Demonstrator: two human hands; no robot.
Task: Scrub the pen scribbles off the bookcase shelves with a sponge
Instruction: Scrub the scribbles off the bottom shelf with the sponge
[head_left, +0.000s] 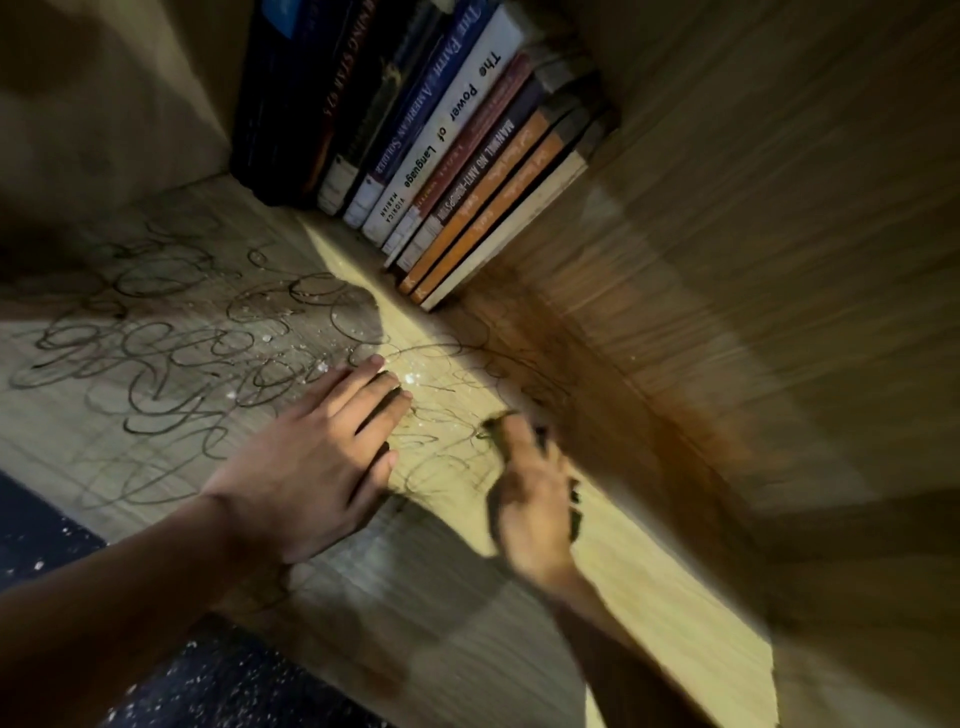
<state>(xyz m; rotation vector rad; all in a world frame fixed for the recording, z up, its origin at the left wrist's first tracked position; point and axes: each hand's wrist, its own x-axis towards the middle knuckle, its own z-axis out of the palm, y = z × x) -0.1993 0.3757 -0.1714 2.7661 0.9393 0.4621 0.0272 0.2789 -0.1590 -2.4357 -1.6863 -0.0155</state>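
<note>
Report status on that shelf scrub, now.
Left hand flat on shelf. Right hand blurred, grips dark sponge. Scribbles mostly remain. Books behind.

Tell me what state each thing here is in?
Shelf: covered in pen scribbles, flecked with white specks.
Books: standing in a row, leaning.
Left hand: flat on the shelf.
Right hand: blurred, gripping something dark, probably the sponge.

2 bare forearms, no sleeves or jewellery visible.
</note>
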